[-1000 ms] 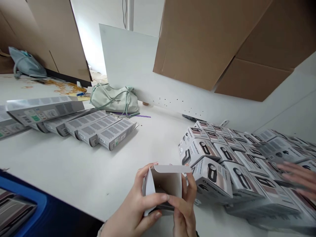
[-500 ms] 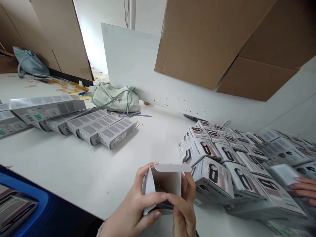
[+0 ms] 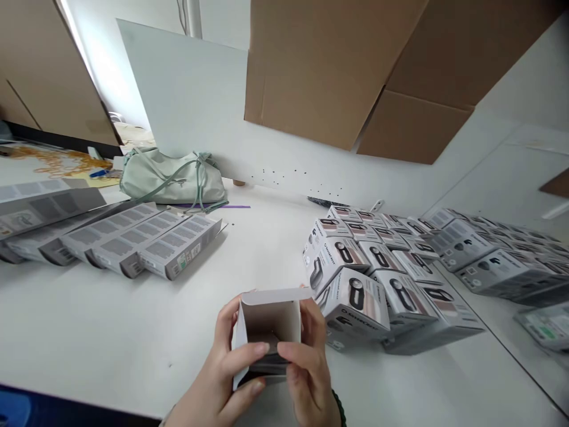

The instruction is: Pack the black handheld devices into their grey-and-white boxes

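Close to the near edge of the surface (image 3: 111,350), your left hand (image 3: 217,379) and right hand (image 3: 309,370) hold an open carton (image 3: 269,323) upright between them, its mouth toward you. Your fingers (image 3: 309,314) are clamped on its side walls, with both thumbs across the near face.

The carton is thin, matte white card with a grey inside. A long flap stands along its far rim, and a narrow flap splays out on the left. Something dark sits low inside, too shadowed to identify.

Card this light is likely to dent under fingertip pressure, so keep the squeeze even and close to the folds rather than mid-panel. That should hold the walls square and the mouth open.

Just right of your right hand, printed boxes (image 3: 355,279) stand in a dense, angular stack, their crisp edges meeting at sharp corners. To the left, flat grey sleeves (image 3: 178,249) lie overlapped in a slanting row. Farther back, a soft pale-green bag (image 3: 171,178) slumps against a smooth white panel (image 3: 186,89), its rope-like straps trailing over its creased side. Above on the right, sheets of brown corrugated cardboard (image 3: 320,71) hang at an angle, while a scatter of rubber bands (image 3: 53,163) lies at the far left.
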{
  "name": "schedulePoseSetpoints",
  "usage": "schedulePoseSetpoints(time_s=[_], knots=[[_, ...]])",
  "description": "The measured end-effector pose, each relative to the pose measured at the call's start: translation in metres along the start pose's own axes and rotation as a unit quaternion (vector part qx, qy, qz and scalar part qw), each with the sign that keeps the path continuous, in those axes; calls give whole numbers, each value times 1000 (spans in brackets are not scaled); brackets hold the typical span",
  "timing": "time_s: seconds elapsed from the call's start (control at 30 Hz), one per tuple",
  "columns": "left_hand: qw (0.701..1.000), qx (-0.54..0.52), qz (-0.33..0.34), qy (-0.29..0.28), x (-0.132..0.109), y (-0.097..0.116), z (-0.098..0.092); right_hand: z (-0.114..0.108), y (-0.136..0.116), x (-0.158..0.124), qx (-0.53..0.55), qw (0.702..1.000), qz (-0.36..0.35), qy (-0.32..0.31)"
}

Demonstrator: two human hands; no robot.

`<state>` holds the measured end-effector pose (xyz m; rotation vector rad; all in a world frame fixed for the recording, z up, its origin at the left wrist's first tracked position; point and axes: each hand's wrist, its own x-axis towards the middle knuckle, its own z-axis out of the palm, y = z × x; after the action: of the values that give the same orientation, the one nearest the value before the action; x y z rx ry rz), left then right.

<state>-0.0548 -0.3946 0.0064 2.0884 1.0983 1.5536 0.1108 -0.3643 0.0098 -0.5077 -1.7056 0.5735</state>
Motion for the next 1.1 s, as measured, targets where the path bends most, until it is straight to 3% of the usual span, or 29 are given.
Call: schedulePoseSetpoints(time_s=[0.23,0.37,0.5,0.6,0.7,0.93,1.1], knots=[[995,-71,-41,63,-13,-15,11,3,-2,5,42,999,7,23],[972,-160,-150,87,-18,-28,16,3,-4,10,1,1000,16,-5],[937,-160,-312,-8,-8,-31,18,3,3,10,23,988,144,45],[909,-177,-370,-78,4,-18,17,3,7,10,89,955,270,87],[903,-177,-384,-77,10,-9,17,2,10,11,130,938,308,96],[907,-167,-384,-53,2,-25,22,3,14,13,174,926,320,98],[916,-185,-355,-32,8,-20,25,3,19,12,181,929,311,91]])
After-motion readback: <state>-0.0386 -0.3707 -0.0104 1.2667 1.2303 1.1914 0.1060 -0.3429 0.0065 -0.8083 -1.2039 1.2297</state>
